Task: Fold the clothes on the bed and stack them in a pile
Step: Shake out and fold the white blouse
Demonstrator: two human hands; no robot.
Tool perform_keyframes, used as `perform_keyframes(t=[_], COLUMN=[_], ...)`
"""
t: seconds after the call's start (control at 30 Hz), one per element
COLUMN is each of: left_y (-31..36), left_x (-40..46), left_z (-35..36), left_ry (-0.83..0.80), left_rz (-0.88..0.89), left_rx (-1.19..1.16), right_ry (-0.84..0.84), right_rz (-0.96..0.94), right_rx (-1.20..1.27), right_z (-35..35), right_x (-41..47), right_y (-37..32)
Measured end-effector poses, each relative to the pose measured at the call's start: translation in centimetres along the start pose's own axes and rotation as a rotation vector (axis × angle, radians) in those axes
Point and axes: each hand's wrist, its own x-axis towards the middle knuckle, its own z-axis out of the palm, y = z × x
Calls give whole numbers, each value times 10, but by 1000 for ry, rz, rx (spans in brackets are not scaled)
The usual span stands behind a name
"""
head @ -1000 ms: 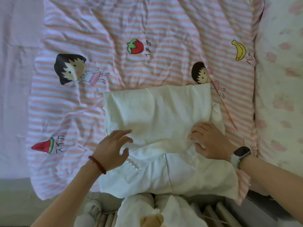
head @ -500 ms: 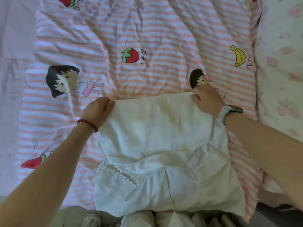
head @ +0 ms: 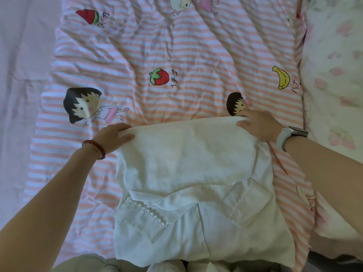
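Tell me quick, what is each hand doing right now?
Left hand: closed, gripping the far left corner of the white garment.
Right hand: closed, gripping the garment's far right corner.

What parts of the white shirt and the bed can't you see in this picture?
- Head view: the white garment's far corners are covered by the left hand and the right hand.
- Its near hem runs out of the bottom edge.
- What kind of garment it is: its folds hide that.
- The cartoon print on the striped duvet is partly behind the right hand.
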Motion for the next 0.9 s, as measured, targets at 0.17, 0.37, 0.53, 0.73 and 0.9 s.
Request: perform_keyframes(t=[0.17, 0.37, 0.53, 0.73, 0.9], left_y=[11, 42, 68, 52, 10], left_x=[4, 33, 46, -3, -70], left_z=[-20, -69, -105, -76, -13], left_ry=[92, 401, 746, 873, 867], left_rz=[-5, 21, 92, 320, 470], left_rx=[20, 70, 133, 226, 318], right_ry=[73, 328, 611, 817, 838], right_rz=[22, 37, 23, -141, -214], right_rx=[-23, -120, -134, -111, -114], right_z=[-13, -65, -102, -70, -6], right_x=[3, 22, 38, -10, -77], right_y=[-3, -20, -33, -29, -16])
